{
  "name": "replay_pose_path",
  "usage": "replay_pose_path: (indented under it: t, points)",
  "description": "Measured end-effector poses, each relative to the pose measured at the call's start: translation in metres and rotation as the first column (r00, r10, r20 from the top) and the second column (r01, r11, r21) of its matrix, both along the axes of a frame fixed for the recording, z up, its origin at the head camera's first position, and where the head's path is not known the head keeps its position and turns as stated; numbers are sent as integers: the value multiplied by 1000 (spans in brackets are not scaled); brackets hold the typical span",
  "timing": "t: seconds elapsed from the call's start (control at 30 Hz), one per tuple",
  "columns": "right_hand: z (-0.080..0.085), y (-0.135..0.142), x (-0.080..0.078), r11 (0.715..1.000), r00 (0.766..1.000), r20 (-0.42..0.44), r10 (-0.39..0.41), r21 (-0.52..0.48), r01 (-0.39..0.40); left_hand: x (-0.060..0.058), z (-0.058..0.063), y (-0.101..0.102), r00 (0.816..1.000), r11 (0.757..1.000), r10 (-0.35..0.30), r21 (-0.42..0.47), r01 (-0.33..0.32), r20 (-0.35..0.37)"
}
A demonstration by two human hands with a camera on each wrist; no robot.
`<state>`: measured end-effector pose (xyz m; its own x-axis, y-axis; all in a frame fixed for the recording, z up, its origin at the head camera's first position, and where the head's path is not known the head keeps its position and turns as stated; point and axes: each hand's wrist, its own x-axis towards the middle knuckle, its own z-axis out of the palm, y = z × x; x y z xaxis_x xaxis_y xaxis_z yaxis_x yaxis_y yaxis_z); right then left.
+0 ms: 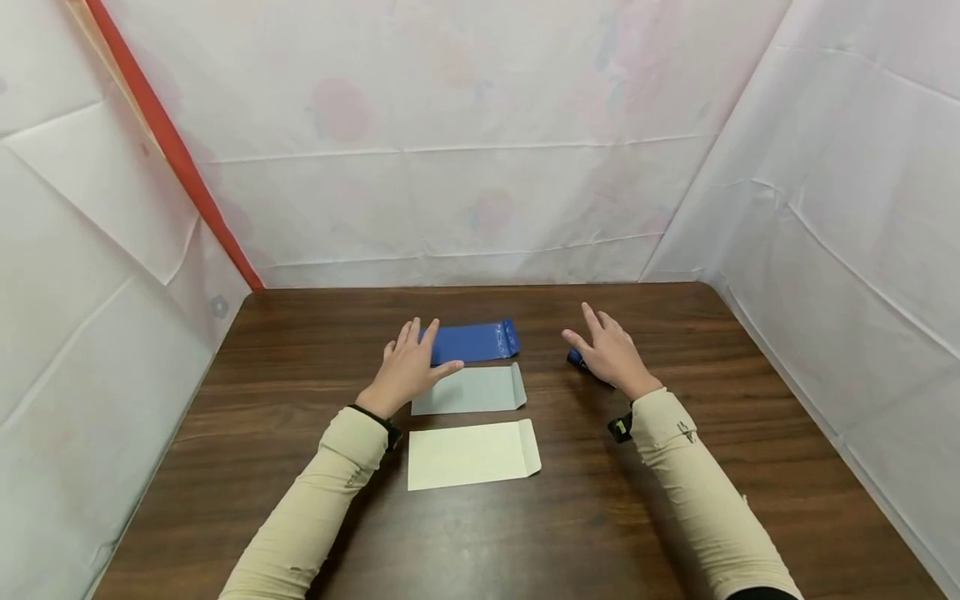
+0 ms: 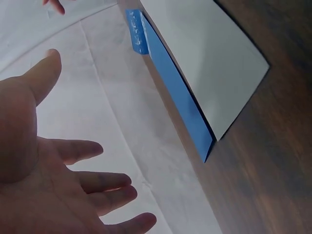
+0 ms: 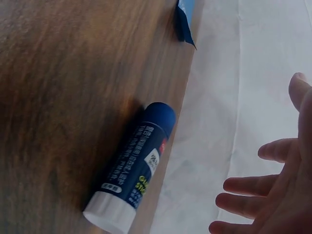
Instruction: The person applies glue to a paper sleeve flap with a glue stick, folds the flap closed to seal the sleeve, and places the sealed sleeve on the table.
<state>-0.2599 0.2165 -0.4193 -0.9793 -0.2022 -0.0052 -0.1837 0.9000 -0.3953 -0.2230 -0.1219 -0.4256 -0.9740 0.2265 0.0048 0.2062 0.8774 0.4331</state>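
Three envelopes lie in a column on the wooden table: a blue one [image 1: 472,342] at the back, a pale grey-green one [image 1: 480,389] in the middle, a cream one [image 1: 468,455] nearest. Each has its flap unfolded at the right end. My left hand [image 1: 408,371] hovers over the left ends of the blue and grey-green envelopes, fingers spread, holding nothing. On the right, my right hand [image 1: 611,358] is held above a glue stick [image 3: 134,165] with a dark blue cap and white base, which lies on its side. Its fingers are extended and grip nothing.
The brown wooden table [image 1: 300,500] has white patterned sheeting [image 1: 465,167] behind it and on both sides. A red strip [image 1: 172,150] runs down the back left corner. Both wrists carry dark bands under beige sleeves [image 1: 307,500].
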Motion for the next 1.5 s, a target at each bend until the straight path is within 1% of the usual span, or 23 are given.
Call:
replay_pose_path:
  t: [0.13, 0.23, 0.37, 0.63, 0.87, 1.07, 1.2, 1.37, 1.5]
  points:
    - [-3, 3, 1, 1000, 1000, -9, -1, 6, 1, 1, -1, 1, 1000, 1000, -12, -4, 12, -4]
    - [-5, 6, 3, 1000, 1000, -3, 3, 10, -3, 2, -3, 2, 1000, 1000, -19, -3, 19, 19]
    - [-9, 9, 5, 1000, 1000, 13, -1, 9, 1, 5, -7, 3, 998, 999, -34, -7, 35, 53]
    - [-17, 12, 8, 999, 998, 56, -21, 30, 19, 10, -10, 6, 996, 998, -60, -15, 61, 73]
    - [-20, 15, 8, 999, 1000, 14, -5, 38, 4, 9, -15, 6, 995, 997, -75, -19, 76, 69]
    - [-21, 18, 10, 998, 1000, 27, -10, 68, 9, 10, -19, 6, 993, 995, -100, -10, 101, 57]
    - [-23, 21, 10, 996, 999, 30, -16, 87, 14, 13, -21, 6, 992, 994, -104, -13, 106, 68]
    - [-27, 24, 11, 994, 999, 43, -27, 107, 23, 15, -21, 7, 989, 994, -106, -20, 109, 103]
    - [-32, 27, 11, 993, 999, 43, -30, 113, 25, 16, -23, 10, 987, 994, -110, -9, 111, 113]
